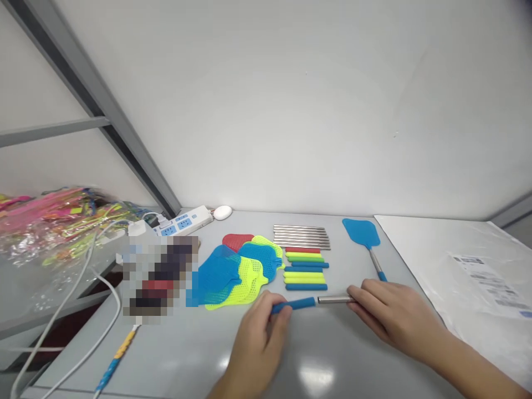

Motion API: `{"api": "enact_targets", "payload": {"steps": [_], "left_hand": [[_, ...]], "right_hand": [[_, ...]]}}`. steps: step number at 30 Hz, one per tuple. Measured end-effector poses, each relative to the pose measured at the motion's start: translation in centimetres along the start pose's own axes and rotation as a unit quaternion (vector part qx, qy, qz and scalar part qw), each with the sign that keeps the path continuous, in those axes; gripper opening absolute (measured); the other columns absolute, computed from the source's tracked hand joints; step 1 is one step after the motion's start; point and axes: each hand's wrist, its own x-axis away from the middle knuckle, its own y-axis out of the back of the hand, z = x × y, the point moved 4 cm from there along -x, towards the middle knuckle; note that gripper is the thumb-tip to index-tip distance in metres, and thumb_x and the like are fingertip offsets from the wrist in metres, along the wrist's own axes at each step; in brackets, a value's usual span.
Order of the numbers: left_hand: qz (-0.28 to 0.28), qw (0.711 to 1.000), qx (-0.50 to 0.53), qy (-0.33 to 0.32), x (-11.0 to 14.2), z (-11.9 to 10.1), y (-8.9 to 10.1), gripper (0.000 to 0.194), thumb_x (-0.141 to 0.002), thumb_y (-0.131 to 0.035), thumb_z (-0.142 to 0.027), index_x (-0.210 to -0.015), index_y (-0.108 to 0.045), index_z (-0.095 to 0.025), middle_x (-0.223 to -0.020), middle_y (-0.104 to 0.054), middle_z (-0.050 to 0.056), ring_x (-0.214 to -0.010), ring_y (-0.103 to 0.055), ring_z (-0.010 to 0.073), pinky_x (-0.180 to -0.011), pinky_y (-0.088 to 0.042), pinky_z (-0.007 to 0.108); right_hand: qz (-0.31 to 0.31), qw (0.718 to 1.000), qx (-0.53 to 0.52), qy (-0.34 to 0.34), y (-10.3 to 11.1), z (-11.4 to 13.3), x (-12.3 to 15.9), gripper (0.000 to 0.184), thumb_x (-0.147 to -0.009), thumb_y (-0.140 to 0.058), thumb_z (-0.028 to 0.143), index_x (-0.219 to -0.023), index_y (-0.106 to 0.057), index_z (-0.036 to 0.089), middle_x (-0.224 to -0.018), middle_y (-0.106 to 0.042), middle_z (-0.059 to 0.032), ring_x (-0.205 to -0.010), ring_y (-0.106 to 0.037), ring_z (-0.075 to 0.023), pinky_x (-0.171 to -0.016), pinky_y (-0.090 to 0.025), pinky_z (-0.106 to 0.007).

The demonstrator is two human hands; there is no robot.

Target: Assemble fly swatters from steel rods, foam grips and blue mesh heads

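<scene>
My left hand pinches a blue foam handle grip at its left end. My right hand holds a metal rod whose tip meets the grip's right end, low over the grey table. Behind them lie a stack of coloured handle grips, a row of several metal rods and a pile of blue, yellow and red swatter heads. A finished blue fly swatter lies just beyond my right hand.
A white power strip and a white puck-shaped object sit at the back. White cables hang off the left edge. Bagged colourful swatters lie far left. A white plastic bag with a label covers the right side.
</scene>
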Motion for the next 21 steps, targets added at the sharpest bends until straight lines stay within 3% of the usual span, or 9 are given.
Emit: {"api": "enact_targets", "payload": {"steps": [6,13,16,21], "left_hand": [[0.005,0.996,-0.078,-0.045,-0.1,-0.3,-0.6,0.02,-0.095,-0.045,-0.038,-0.094,-0.057,-0.022,-0.081,-0.059,0.0,-0.069,-0.055,0.0154,-0.063,-0.042,0.026],[0.035,0.982,-0.165,-0.089,0.0,-1.1,-1.8,0.017,-0.096,-0.043,-0.034,-0.095,-0.055,-0.023,-0.084,-0.06,0.0,-0.078,-0.057,0.0168,-0.07,-0.043,0.027],[0.014,0.979,-0.178,-0.101,0.2,-1.2,-1.7,0.018,-0.096,-0.043,-0.033,-0.095,-0.056,-0.022,-0.083,-0.059,0.0,-0.077,-0.057,0.0163,-0.07,-0.043,0.027],[-0.033,0.981,-0.162,-0.104,0.7,-1.2,-0.9,0.022,-0.097,-0.04,-0.033,-0.092,-0.058,-0.021,-0.079,-0.06,0.001,-0.074,-0.057,0.0159,-0.068,-0.042,0.027]], "right_hand": [[0.002,1.0,-0.014,0.015,0.8,-0.9,0.8,0.02,-0.098,-0.044,0.029,-0.089,-0.06,0.022,-0.064,-0.054,0.0003,-0.052,-0.048,-0.0126,-0.048,-0.022,-0.031],[0.098,0.991,-0.058,0.067,1.4,-2.3,0.0,0.029,-0.101,-0.036,0.034,-0.09,-0.06,0.022,-0.069,-0.06,-0.0008,-0.052,-0.051,-0.0121,-0.046,-0.017,-0.031],[0.112,0.989,-0.076,0.065,1.6,-2.5,-0.6,0.031,-0.101,-0.035,0.035,-0.089,-0.06,0.022,-0.07,-0.061,-0.0006,-0.053,-0.053,-0.0123,-0.047,-0.016,-0.03],[0.074,0.993,-0.087,0.035,2.5,-1.7,-1.1,0.03,-0.101,-0.036,0.037,-0.098,-0.062,0.023,-0.073,-0.063,-0.001,-0.056,-0.056,-0.0128,-0.048,-0.022,-0.029]]}}
